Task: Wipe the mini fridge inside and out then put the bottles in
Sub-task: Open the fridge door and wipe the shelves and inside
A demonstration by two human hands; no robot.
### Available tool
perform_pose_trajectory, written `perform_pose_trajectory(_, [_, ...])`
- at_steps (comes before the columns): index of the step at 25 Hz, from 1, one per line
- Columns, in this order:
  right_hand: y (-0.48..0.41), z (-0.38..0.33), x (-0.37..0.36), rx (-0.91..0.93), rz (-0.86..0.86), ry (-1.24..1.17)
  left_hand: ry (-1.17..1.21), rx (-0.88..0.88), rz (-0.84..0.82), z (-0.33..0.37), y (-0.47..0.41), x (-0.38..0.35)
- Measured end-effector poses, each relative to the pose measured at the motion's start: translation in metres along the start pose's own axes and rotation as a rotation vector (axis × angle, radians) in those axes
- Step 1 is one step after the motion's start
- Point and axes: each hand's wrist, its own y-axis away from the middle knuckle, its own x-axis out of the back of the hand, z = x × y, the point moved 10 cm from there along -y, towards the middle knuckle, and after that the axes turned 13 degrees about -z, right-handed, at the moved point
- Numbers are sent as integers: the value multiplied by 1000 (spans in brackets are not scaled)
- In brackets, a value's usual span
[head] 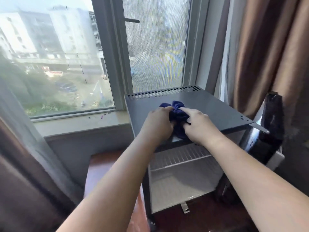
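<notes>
Head view: both your hands, left (158, 122) and right (196, 126), clutch the blue cloth (178, 113) atop the mini fridge (209, 108); you're wiping outside. Sweep toward the vents next.

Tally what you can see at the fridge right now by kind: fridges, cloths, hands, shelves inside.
mini fridge: 1, door open
dark blue cloth: 1, bunched on the fridge top
hands: 2, left hand and right hand, both gripping the cloth
wire shelf: 1, inside the fridge
Total: 5
</notes>
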Motion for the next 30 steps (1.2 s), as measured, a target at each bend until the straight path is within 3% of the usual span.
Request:
perform_pose_trajectory(5, [92, 32, -8, 92, 129, -254, 41, -17, 170, 50, 75, -29])
perform_pose_trajectory(9, [175, 81, -75, 2, 124, -546, 253, 60, 189, 41, 150, -108])
perform_pose_trajectory(12, [225, 114, -124, -98, 23, -524, 387, 193, 99, 21, 200, -185])
perform_pose_trajectory(16, [263, 140, -154, -158, -40, -552, 493, 233, 42, 13, 233, -237])
perform_pose_trajectory(30, [257, 120, -229, -249, -162, -563, 639, 300, -47, -65, 266, -250])
